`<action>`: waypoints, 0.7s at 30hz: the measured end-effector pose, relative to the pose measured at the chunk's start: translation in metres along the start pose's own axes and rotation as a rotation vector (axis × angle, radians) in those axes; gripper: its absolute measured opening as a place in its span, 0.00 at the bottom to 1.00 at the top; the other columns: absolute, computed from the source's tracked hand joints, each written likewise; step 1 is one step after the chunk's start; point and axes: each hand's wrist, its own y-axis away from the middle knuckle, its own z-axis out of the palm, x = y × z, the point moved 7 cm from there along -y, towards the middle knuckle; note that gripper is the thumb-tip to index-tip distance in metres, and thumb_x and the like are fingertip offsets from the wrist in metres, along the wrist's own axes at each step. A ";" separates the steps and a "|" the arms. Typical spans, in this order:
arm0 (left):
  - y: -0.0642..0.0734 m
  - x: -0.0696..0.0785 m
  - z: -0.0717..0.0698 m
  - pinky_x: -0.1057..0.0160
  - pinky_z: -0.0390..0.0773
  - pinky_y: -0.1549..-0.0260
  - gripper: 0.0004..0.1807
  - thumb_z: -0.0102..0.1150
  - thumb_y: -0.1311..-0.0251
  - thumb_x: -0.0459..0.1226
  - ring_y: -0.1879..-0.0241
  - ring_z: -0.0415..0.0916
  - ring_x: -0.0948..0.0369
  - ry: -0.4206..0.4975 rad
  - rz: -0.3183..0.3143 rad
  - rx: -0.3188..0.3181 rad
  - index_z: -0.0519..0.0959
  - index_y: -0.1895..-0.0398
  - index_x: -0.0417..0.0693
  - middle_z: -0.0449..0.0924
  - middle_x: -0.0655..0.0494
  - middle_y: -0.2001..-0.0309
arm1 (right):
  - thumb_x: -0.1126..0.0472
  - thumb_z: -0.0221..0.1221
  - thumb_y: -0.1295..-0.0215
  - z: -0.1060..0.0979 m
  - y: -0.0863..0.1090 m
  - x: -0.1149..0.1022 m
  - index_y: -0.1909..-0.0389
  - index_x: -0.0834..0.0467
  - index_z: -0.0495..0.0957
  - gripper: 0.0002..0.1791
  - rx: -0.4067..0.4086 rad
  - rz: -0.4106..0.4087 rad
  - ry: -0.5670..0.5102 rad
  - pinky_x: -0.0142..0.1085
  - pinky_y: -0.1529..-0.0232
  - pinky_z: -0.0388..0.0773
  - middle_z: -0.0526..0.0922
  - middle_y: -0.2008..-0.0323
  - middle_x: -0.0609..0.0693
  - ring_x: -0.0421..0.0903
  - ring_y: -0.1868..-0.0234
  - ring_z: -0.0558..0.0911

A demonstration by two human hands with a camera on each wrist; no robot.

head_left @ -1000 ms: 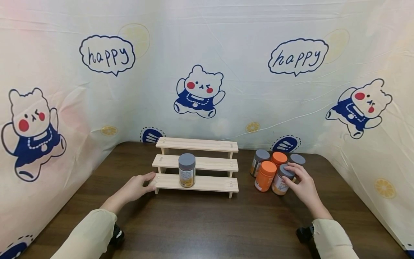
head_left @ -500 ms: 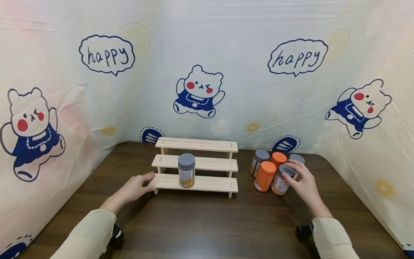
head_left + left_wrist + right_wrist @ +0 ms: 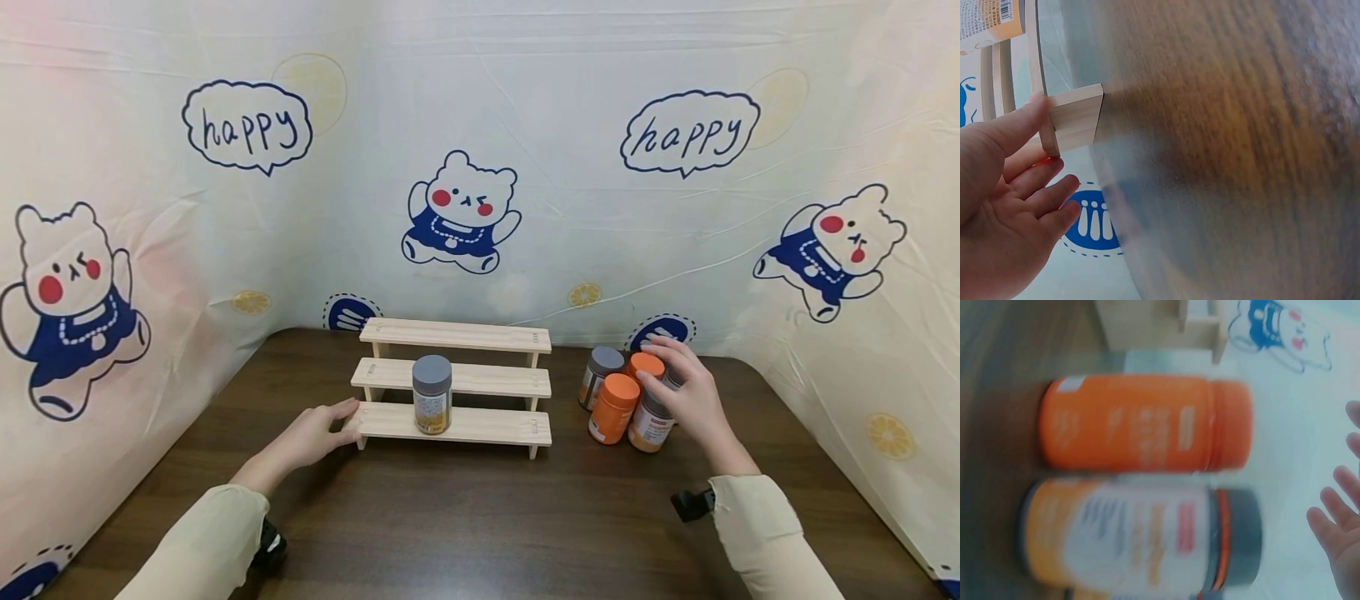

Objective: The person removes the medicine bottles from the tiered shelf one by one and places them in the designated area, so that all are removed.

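My left hand (image 3: pixel 315 433) pinches the left end of the lowest board of a three-tier wooden rack (image 3: pixel 487 423); the left wrist view has the thumb on the board's face and a fingertip behind. One grey-lidded bottle (image 3: pixel 432 396) stands upright on that board. Over a cluster of bottles to the right hovers my right hand (image 3: pixel 690 396), fingers spread, close to the rear orange bottle's lid (image 3: pixel 647 364). In front stand an orange bottle (image 3: pixel 613 410) and a grey-lidded, white-labelled bottle (image 3: pixel 1135 537). The right wrist view shows the fingers (image 3: pixel 1332 519) apart from both front bottles.
A dark grey-lidded bottle (image 3: pixel 602 371) stands at the cluster's back left. Another grey-lidded bottle (image 3: pixel 673 380) is mostly hidden behind my right hand. A printed cloth (image 3: pixel 570 208) encloses the back and sides of the dark wooden table (image 3: pixel 480 525).
My right hand has moved back and left, from above the front grey-lidded bottle to near the rear orange lid. The left hand, rack and bottles stay put.
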 end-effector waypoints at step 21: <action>-0.001 0.001 0.000 0.43 0.64 0.48 0.32 0.59 0.41 0.41 0.42 0.63 0.40 0.019 -0.014 -0.011 0.65 0.39 0.31 0.63 0.34 0.40 | 0.78 0.62 0.50 0.045 -0.036 -0.132 0.54 0.72 0.76 0.19 -0.061 -0.323 -0.144 0.57 0.48 0.65 0.70 0.48 0.70 0.65 0.44 0.67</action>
